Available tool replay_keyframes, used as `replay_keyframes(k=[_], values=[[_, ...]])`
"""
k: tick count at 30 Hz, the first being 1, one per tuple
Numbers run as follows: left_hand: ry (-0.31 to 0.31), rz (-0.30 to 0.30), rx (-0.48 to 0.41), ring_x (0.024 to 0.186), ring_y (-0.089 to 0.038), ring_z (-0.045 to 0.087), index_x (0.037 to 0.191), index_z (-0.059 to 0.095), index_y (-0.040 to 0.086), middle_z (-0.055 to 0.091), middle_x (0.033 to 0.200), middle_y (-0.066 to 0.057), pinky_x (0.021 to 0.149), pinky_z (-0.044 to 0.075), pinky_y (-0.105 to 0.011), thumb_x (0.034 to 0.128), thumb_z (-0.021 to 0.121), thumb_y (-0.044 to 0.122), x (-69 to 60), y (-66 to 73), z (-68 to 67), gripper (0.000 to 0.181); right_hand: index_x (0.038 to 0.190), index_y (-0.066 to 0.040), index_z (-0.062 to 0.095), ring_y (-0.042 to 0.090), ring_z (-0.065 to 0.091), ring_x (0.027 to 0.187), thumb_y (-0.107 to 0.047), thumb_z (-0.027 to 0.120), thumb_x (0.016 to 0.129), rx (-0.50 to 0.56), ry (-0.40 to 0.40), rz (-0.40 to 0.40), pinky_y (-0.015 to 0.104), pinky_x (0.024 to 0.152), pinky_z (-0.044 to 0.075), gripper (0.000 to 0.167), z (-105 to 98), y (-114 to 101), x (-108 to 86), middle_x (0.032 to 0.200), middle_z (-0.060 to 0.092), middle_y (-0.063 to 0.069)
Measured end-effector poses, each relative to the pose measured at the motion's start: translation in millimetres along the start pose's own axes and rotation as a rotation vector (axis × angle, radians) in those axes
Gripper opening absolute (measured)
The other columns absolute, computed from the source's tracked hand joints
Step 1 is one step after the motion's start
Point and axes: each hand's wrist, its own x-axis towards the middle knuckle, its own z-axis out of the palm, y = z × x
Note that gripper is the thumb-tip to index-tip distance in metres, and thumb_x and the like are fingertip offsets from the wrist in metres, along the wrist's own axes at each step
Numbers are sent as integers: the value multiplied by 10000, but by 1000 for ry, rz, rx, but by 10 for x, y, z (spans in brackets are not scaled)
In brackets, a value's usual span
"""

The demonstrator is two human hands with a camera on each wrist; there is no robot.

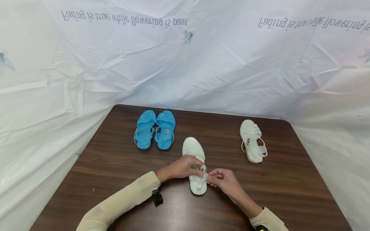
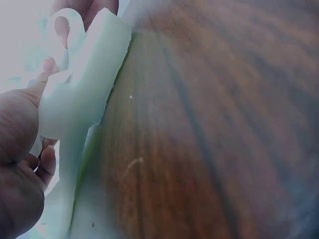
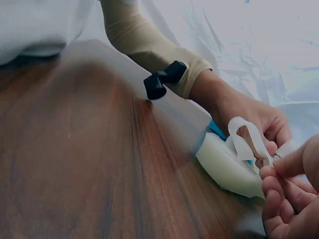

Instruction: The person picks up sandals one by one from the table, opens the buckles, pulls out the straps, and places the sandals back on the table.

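A white jelly sandal (image 1: 193,147) lies on the table in front of me, toe pointing away. Its ankle strap (image 3: 245,130) arches up in a loop over the heel. My left hand (image 1: 181,166) reaches across the sandal from the left and pinches the strap near its small metal buckle (image 1: 202,170). From the right, my right hand (image 1: 226,182) pinches the strap's end between thumb and fingers beside the buckle. In the left wrist view the sandal's side (image 2: 75,114) stands between the left hand and the wood. Whether the strap is threaded through the buckle cannot be seen.
A second white sandal (image 1: 250,141) lies at the right, its strap looped over the heel. Two blue sandals (image 1: 165,128) stand side by side at the back left. White printed sheeting (image 1: 185,70) hangs behind the dark wooden table (image 1: 115,179).
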Motion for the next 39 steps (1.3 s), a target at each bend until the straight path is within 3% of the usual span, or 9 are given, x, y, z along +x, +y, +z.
replay_keyframes(k=[6, 13, 17, 22, 27, 33, 39], values=[[0, 25, 26, 937, 23, 609, 1156, 778, 135, 739, 1044, 116, 799, 514, -162, 915, 746, 358, 17, -7, 15, 330, 964, 65, 711, 133, 620, 683, -83, 733, 942, -45, 32, -74, 257, 606, 526, 151, 18, -3, 25, 789, 725, 127], [-15, 52, 28, 946, 32, 610, 1129, 785, 168, 740, 1030, 123, 815, 513, -156, 902, 764, 339, 44, 6, 17, 285, 885, -52, 737, 108, 617, 653, -78, 753, 926, -237, 72, -125, 235, 560, 486, 51, 13, -107, 28, 730, 707, 4], [-35, 56, 22, 951, 32, 612, 1131, 781, 175, 735, 1026, 124, 817, 513, -157, 907, 762, 330, 54, 10, 8, 273, 891, -87, 748, 95, 641, 669, -126, 772, 921, -322, 50, -179, 235, 562, 490, 54, -21, -154, 40, 736, 721, -38], [-33, 11, 29, 944, 32, 617, 1173, 771, 148, 742, 1056, 92, 800, 514, -151, 902, 766, 328, 30, 26, -6, 325, 939, -55, 752, 130, 660, 697, -221, 771, 933, -297, -14, -113, 248, 590, 507, 168, -72, -151, 36, 769, 741, 3], [-29, 3, 35, 943, 22, 622, 1191, 765, 133, 744, 1078, 66, 797, 514, -153, 906, 759, 334, 4, 42, -14, 348, 898, -49, 762, 149, 629, 677, -251, 752, 945, -265, -36, -66, 246, 573, 487, 208, -81, -119, 19, 760, 719, 20], [-20, -5, 16, 928, 25, 618, 1186, 770, 138, 745, 1073, 71, 786, 516, -160, 899, 765, 341, -5, 35, 3, 351, 856, -65, 771, 141, 602, 639, -196, 770, 923, -225, 49, -57, 236, 553, 478, 146, -12, -100, -9, 727, 689, 27], [-9, -7, 21, 861, 28, 605, 1171, 775, 156, 738, 1034, 88, 747, 513, -165, 888, 771, 354, 6, 24, 6, 346, 815, -111, 786, 98, 569, 619, -138, 814, 877, -185, 204, -94, 222, 563, 461, 73, 104, -41, -46, 693, 685, -17]])
